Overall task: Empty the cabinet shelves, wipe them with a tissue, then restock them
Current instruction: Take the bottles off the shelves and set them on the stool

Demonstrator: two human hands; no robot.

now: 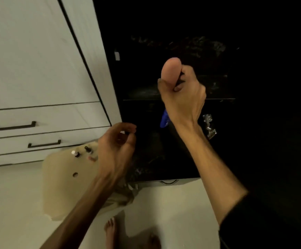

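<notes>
The dark cabinet [164, 97] stands open in front of me, with a shelf edge running across its middle. My right hand [183, 97] is raised inside it and grips a pale pink egg-shaped object [170, 71] together with something dark. A blue item [164, 119] shows just behind my right wrist on the lower shelf. My left hand [117, 150] hovers by the cabinet's left edge with its fingers curled. Whether it pinches something small, I cannot tell. The shelves are too dark to make out further.
A beige mat [61, 186] lies on the pale floor at the left with a few small bottles [82, 152] on it. White drawers with dark handles [13, 126] stand left of the cabinet. A shiny silver item [209, 126] sits at the lower shelf's right. My bare feet [110, 230] are below.
</notes>
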